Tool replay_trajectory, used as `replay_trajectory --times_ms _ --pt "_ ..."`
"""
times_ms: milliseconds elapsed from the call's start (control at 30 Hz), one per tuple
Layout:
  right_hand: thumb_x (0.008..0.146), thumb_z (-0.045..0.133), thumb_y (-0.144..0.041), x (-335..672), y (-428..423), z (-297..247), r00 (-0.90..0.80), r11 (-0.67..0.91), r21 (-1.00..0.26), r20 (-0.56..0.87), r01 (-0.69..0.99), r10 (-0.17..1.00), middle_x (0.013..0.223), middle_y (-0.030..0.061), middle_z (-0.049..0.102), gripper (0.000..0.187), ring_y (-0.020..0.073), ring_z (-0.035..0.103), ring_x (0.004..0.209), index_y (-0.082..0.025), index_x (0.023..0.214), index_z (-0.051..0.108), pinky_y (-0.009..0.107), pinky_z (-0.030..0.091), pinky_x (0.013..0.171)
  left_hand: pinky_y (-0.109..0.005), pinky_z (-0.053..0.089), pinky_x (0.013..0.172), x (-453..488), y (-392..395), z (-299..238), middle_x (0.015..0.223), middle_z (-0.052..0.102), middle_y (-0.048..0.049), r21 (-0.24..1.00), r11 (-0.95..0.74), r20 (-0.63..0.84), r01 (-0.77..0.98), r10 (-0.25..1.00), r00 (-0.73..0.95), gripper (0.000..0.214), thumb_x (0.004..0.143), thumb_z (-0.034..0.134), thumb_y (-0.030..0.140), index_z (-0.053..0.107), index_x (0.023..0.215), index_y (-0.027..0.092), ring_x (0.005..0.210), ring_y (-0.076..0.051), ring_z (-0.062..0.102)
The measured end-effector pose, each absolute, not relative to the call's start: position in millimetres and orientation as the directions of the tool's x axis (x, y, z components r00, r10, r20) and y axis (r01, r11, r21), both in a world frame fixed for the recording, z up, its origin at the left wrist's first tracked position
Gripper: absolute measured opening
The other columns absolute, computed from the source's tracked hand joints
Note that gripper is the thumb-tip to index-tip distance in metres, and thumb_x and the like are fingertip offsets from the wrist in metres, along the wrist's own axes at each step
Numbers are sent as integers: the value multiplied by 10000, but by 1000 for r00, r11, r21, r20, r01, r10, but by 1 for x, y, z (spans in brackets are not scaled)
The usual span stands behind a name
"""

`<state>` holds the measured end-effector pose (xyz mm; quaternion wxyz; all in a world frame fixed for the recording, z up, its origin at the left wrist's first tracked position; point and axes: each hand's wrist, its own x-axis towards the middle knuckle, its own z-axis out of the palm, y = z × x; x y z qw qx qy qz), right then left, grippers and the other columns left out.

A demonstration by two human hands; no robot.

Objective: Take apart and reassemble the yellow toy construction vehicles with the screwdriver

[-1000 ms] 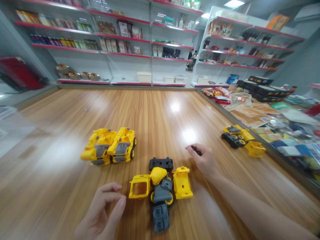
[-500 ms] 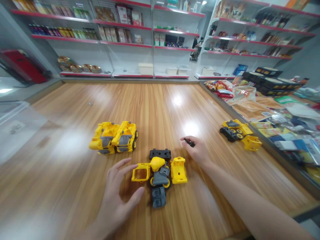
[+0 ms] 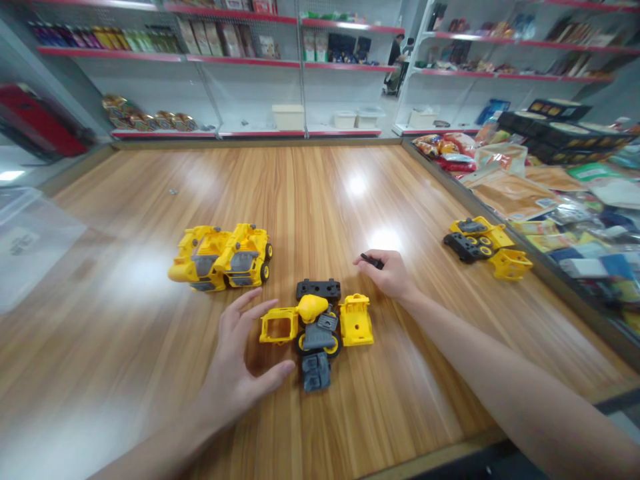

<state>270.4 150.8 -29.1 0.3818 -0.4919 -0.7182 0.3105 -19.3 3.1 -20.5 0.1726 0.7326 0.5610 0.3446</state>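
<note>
My left hand (image 3: 237, 357) is open, thumb and fingers spread beside a loose yellow frame (image 3: 279, 325) of a toy truck. Between my hands lie a black chassis piece (image 3: 319, 289), a yellow mixer drum (image 3: 313, 307), grey parts resting over black-and-yellow wheels, a yellow cab-like shell (image 3: 357, 321) and a dark grey block (image 3: 316, 372). My right hand (image 3: 387, 272), on the table beyond the yellow shell, is closed on a small black stick-like part (image 3: 373, 261); its exact kind cannot be made out.
Two assembled yellow toy trucks (image 3: 223, 259) stand at the left. More truck parts (image 3: 475, 241) lie near the right edge. A clear plastic bin (image 3: 35, 240) is at the far left. Packaged goods (image 3: 520, 187) pile up beyond the right edge, and shelves line the back.
The view has tipped down a little, so everything sits higher in the picture. Both hands keep nearly the same poses, and the black part stays in my right hand.
</note>
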Motion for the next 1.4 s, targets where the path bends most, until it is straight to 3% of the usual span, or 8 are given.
replay_trajectory --times_ms 267,467,667,833,1000,1067,1233,1400 --pt "825 592 -376 271 157 -34 -274 317 -799 198 511 941 681 43 688 312 152 591 619 -116 821 764 250 413 576 -599 265 1119 -13 3 -15 1533 220 -139 577 -350 278 738 934 226 872 651 779 510 405 1398 259 1420 -398 226" --pt "933 443 -441 272 156 -17 -377 364 -761 169 537 911 614 45 655 468 138 582 562 -123 716 710 245 395 551 -598 226 1135 -13 5 -7 1558 178 -158 508 -431 268 746 902 339 1006 601 789 578 352 1448 260 1433 -408 186" --pt "821 652 -349 282 129 29 -626 519 -677 109 522 772 650 -5 662 184 118 553 579 -194 830 750 236 355 575 -628 194 1130 -15 6 -7 1593 109 -133 460 -505 213 730 861 461 1052 590 765 637 317 1484 310 1439 -436 142" --pt "747 722 -521 286 118 45 -688 607 -542 70 582 722 628 -2 635 461 128 543 543 -200 1077 730 243 336 550 -627 246 1116 -10 4 -11 1588 90 -142 502 -495 198 710 864 463 1103 571 766 654 284 1499 301 1435 -439 145" --pt "630 803 -541 285 112 48 -752 620 -575 14 533 659 822 34 721 642 195 649 706 -241 1186 687 260 399 613 -603 280 1122 -7 3 -13 1580 93 -137 527 -475 218 704 877 428 1092 567 780 637 304 1486 287 1436 -427 151" --pt "635 816 -464 283 108 48 -772 618 -596 -6 513 635 798 13 721 579 179 642 672 -259 1163 697 256 396 605 -610 288 1117 -7 3 -14 1576 106 -140 527 -481 224 701 874 432 1078 579 784 618 302 1486 290 1435 -430 156" --pt "743 710 -330 282 103 46 -796 672 -534 -4 513 605 645 -6 661 161 127 548 557 -218 855 743 254 323 550 -613 297 1115 -5 4 -13 1570 129 -147 528 -480 224 701 875 430 1011 624 792 539 316 1479 285 1437 -430 162" --pt "780 624 -256 283 105 41 -774 723 -373 23 581 633 588 -1 597 101 115 477 532 -191 715 666 265 272 539 -599 293 1126 -6 4 -9 1568 115 -153 534 -472 188 701 875 446 957 684 766 506 295 1485 280 1451 -404 158"
